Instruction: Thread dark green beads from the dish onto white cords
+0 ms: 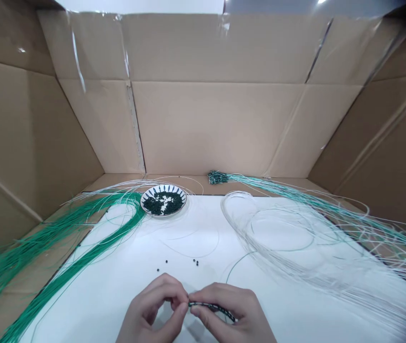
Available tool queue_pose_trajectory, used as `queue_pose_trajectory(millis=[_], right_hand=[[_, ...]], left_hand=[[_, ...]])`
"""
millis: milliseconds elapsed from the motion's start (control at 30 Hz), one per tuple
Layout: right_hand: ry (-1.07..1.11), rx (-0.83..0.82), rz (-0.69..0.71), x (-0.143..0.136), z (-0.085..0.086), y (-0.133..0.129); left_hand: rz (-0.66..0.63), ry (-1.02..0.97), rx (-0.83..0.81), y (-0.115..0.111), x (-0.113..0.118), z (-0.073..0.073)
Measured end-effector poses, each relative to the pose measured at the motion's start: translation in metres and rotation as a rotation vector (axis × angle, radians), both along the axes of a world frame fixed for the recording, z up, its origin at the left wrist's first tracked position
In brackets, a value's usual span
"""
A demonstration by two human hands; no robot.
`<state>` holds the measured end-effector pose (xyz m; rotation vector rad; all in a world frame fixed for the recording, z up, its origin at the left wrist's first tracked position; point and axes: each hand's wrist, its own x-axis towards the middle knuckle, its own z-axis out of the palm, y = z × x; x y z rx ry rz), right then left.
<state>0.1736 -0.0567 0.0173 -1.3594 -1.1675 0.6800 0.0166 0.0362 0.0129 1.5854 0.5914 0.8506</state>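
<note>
In the head view, near the bottom edge, both hands meet around a short, thin dark-green beaded strand (228,313). My right hand (237,307) grips it between thumb and fingers, and its far end sticks out below the fingers. At the strand's other end, my left hand (156,305) is closed in a pinch; the fingertips hide the exact point of hold. A thin green thread (233,267) rises from behind the right hand. Several tiny dark beads (197,263) lie loose on the white surface (131,271) beyond the hands.
A striped-rim dish (183,194) of dark beads (152,205) stands at the back. Long green threads (110,240) curve along the left. White threads (249,240) spread over the right, behind them a bundle with a beaded tip (218,177). Cardboard walls (217,128) enclose the back and sides.
</note>
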Motion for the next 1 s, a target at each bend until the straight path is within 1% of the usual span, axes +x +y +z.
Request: queue_pose_trajectory(millis=[100, 200, 267, 333, 467, 600, 733, 867, 1000], right_hand=[[-0.038, -0.023, 0.009, -0.003, 0.001, -0.001], [-0.005, -0.052, 0.018, -0.007, 0.002, -0.003], [0.021, -0.058, 0.037, -0.009, 0.003, -0.005], [0.049, -0.056, 0.052, -0.01, 0.003, -0.007], [0.073, -0.02, 0.021, -0.012, -0.001, -0.011], [0.033, 0.015, -0.013, -0.014, -0.004, -0.014], [-0.019, 0.04, -0.019, -0.013, -0.004, -0.016], [-0.047, 0.04, 0.003, -0.01, -0.004, -0.016], [-0.056, 0.013, 0.027, -0.007, -0.007, -0.015]], left_hand=[[0.012, 0.069, 0.085, 0.001, -0.001, 0.0], [-0.03, 0.117, 0.144, 0.002, -0.002, 0.002], [-0.048, 0.109, 0.135, 0.002, -0.002, 0.004], [-0.039, 0.085, 0.114, 0.001, -0.002, 0.005], [-0.012, 0.046, 0.128, -0.002, -0.003, 0.007], [-0.029, 0.026, 0.147, -0.003, -0.005, 0.008], [-0.045, 0.023, 0.141, -0.002, -0.004, 0.007], [-0.076, 0.02, 0.099, -0.001, -0.002, 0.005], [-0.101, 0.013, 0.041, -0.001, -0.002, 0.009]])
